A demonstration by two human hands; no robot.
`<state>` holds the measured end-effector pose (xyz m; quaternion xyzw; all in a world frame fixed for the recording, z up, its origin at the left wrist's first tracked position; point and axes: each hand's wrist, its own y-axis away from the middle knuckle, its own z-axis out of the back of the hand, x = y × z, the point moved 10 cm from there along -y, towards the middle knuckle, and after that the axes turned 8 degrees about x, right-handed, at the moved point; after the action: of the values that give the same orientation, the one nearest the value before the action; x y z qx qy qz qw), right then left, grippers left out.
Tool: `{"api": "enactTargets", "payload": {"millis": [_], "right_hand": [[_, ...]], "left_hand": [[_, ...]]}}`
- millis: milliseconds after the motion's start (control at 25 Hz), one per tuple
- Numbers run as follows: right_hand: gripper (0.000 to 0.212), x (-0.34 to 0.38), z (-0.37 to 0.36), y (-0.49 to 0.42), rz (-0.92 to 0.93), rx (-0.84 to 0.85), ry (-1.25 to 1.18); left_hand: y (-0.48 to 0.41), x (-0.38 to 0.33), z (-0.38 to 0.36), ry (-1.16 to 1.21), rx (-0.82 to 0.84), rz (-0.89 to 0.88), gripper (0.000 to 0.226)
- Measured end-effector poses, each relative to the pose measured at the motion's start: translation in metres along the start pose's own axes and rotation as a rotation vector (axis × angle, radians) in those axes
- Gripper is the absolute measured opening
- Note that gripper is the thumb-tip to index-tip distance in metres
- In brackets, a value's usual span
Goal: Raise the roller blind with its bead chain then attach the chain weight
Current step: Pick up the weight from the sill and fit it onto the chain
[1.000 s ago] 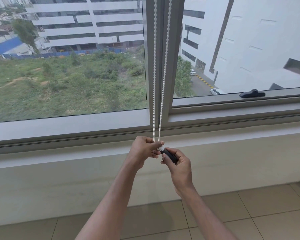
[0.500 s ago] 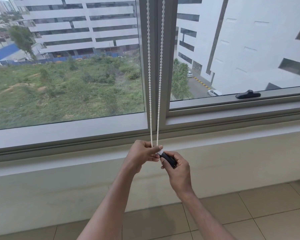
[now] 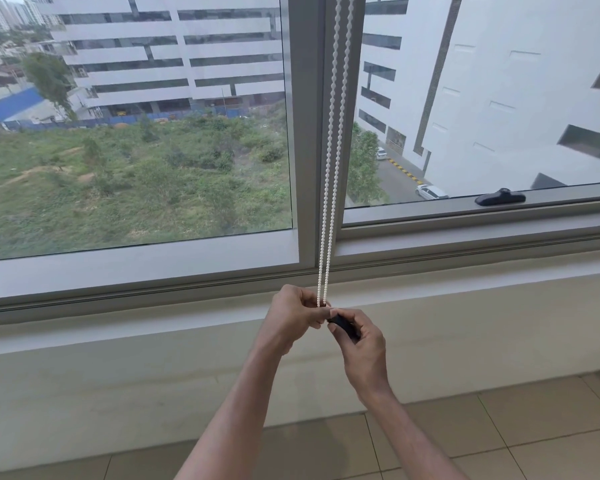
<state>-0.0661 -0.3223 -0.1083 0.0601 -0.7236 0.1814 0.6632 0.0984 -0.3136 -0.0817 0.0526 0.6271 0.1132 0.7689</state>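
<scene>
A white bead chain (image 3: pixel 330 174) hangs as two strands down the grey window mullion (image 3: pixel 309 133) from beyond the top edge. My left hand (image 3: pixel 293 315) pinches the bottom of the chain's loop between thumb and fingers. My right hand (image 3: pixel 359 341) grips a small black chain weight (image 3: pixel 342 323) and holds its upper end against the loop, right beside my left fingertips. Most of the weight is hidden inside my right fist. The roller blind itself is out of view above.
A black window handle (image 3: pixel 500 197) lies on the right sash's lower frame. Below the window runs a white sill ledge and wall (image 3: pixel 118 375). Beige floor tiles (image 3: pixel 516 427) lie underneath. Outside are buildings and a grassy lot.
The view has shifted slightly. My right hand has pressed the weight closer to the chain loop, so less of the weight's top end shows; both hands stay together at the chain's bottom.
</scene>
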Motion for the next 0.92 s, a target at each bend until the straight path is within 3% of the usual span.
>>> {"api": "enactTargets", "payload": {"millis": [440,920], "right_hand": [[0.026,-0.004,-0.005,0.001,-0.027,0.095,0.084],[0.018,-0.01,-0.008,0.006,-0.084,0.006,0.176]], "left_hand": [[0.003,-0.004,-0.009,-0.092,0.104,-0.086,0.006],[-0.006,-0.013,-0.007,-0.296,0.068,-0.131,0.014]]}}
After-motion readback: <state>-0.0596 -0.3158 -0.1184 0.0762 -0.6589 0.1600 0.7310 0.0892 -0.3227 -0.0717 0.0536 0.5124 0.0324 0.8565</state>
